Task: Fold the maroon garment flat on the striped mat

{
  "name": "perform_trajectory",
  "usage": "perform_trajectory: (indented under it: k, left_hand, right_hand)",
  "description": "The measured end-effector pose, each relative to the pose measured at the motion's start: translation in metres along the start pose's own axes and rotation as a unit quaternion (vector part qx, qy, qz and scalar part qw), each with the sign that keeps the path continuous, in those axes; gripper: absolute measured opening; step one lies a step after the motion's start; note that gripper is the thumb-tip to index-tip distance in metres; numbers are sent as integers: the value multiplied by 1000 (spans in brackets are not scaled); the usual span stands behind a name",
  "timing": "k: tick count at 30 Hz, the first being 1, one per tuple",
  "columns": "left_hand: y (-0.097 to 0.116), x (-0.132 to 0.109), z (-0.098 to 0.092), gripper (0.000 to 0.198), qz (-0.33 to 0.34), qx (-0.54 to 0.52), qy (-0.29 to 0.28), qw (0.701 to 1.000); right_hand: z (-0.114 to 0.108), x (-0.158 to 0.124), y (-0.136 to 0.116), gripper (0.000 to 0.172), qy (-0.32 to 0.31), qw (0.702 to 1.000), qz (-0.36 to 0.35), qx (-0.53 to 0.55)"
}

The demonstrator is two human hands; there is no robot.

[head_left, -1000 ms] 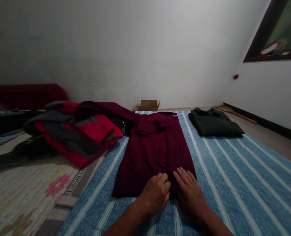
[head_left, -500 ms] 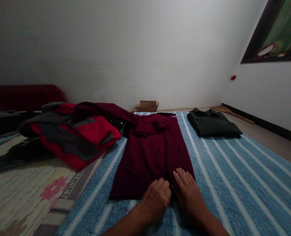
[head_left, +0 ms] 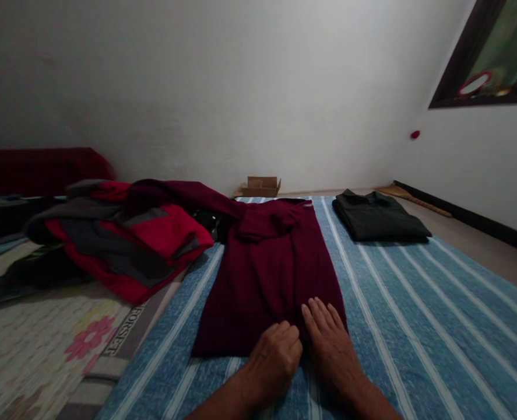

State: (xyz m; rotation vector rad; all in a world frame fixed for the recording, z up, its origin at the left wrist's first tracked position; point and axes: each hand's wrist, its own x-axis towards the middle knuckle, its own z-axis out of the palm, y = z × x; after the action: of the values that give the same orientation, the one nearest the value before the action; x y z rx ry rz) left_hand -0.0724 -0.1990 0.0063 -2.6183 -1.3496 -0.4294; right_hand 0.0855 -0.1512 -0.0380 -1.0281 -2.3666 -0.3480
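Note:
A maroon sweater point(head_left: 262, 280) lies on a blue striped sheet point(head_left: 398, 326), its right side folded inward over the front. One sleeve stretches left across a red and grey jacket point(head_left: 153, 239); the other lies across the sweater's upper part. At the bottom hem, my left hand point(head_left: 275, 356) is closed, its curled fingers gripping the sweater's edge. My right hand point(head_left: 328, 338) rests flat on the folded right side, fingers stretched out and pointing away from me. Both hands are close together near the hem's right half.
A folded dark garment point(head_left: 378, 216) lies at the back right of the sheet. Behind the sweater, a small cardboard box point(head_left: 260, 188) stands near the wall. On the left are more dark clothes point(head_left: 35, 268) and a flowered mat point(head_left: 35, 338).
My right hand has shifted slightly left along the folded side. My left hand stays closed at the hem, and the camera view has moved a little.

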Motion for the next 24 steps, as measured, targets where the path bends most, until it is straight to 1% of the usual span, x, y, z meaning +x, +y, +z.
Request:
perform_trajectory:
  k: [4,7,10,14,19,22,24]
  left_hand:
    - [-1,2,3,14,-30,-4,-5,1000]
    - [-1,3,3,14,-40,-12,8,999]
    - [-2,2,3,15,-33,-30,21,999]
    - [-4,1,3,17,-10,-58,41,997]
    - [-8,0,5,18,-3,-70,64,995]
    - [-13,-3,10,19,-1,-72,52,996]
    - [-17,-5,15,19,-3,-69,38,997]
  right_hand:
    - [1,0,1,51,-5,1000,-10,2]
    - [1,0,3,51,3,1000,-9,2]
    - [1,1,2,50,11,1000,4,5]
    - [2,4,-2,50,4,1000,20,4]
    - [3,9,-6,48,18,999,23,-18]
    - [8,10,-6,48,20,999,14,-26]
    - [16,9,-6,48,22,999,11,-27]
